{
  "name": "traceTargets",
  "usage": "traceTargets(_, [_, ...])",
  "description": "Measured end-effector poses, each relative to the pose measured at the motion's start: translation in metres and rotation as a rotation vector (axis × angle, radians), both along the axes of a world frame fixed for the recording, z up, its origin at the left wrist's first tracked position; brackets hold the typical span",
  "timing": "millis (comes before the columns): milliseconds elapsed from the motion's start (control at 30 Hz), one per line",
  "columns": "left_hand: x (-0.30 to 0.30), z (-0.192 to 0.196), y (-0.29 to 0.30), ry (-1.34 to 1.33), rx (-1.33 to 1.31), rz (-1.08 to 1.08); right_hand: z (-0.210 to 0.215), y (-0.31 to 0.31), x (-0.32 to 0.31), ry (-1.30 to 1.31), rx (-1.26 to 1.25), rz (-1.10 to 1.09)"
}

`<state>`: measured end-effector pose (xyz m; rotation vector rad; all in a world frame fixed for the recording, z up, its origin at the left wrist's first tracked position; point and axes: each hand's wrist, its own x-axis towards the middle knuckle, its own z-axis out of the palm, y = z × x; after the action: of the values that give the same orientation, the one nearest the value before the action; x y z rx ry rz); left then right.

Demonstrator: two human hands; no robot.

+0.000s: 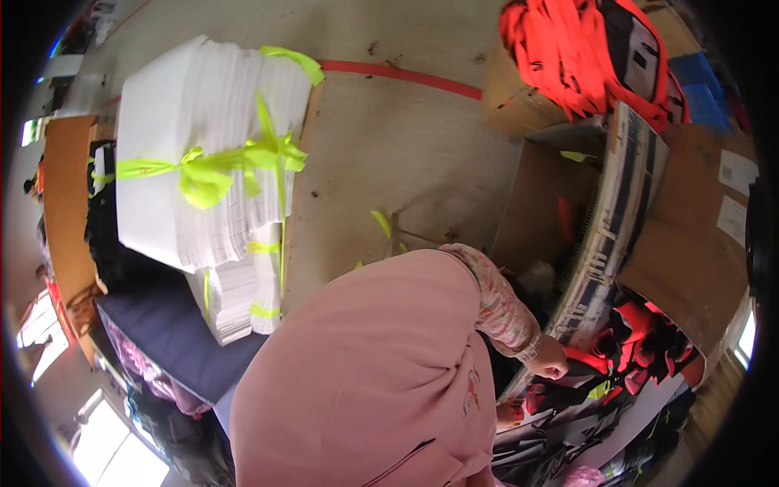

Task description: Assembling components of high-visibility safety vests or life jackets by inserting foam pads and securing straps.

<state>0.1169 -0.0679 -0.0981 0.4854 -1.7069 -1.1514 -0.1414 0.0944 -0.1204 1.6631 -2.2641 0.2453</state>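
At the lower right of our view, a desk (647,414) carries a crowded pile of red-and-black pieces (641,349), together with black strips (540,446) which lie loosely across its pale surface. Our left hand (550,362) is just beside this pile, with its fingers curled inward; we cannot tell if it pinches something. Our right hand (510,415) shows only partly from behind our pink top (357,357), near the black strips, and its grip we cannot tell. Along the pile runs a long pale panel (600,243) with dark stripes and a worn edge.

Beyond the panel, a brown cardboard box (690,219) stands on the right, with white labels (734,195) on its side. Higher up, bright orange-red straps (560,61) are heaped over another carton (507,105), and a blue container (702,89) is near them.

Around us the room is full. On the grey floor (389,146) we see a red line (406,75) and some yellow-green scraps (380,222). To the left rises a tall white stack (162,146), tied with yellow-green ribbons (203,183); near it are a dark blue sheet (174,333) and an orange-brown panel (66,219). Bright windows (122,454) light the lower left.
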Motion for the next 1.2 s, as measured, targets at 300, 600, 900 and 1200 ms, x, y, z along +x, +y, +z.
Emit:
traceTargets(300, [-0.004, -0.022, 0.023, -0.113, 0.091, -0.133, -0.017, -0.001, -0.001, -0.001, -0.152, -0.311])
traceTargets(600, [-0.012, -0.051, 0.051, -0.189, 0.147, -0.225, -0.007, -0.010, 0.025, -0.148, -0.337, -0.265])
traceTargets(900, [-0.025, -0.065, 0.048, -0.563, 0.102, -0.471, 0.008, -0.003, 0.025, -0.188, -0.369, -0.282])
traceTargets(1200, [-0.027, -0.073, 0.033, -0.715, 0.301, -0.576, 0.004, 0.003, 0.020, -0.315, -0.583, -0.302])
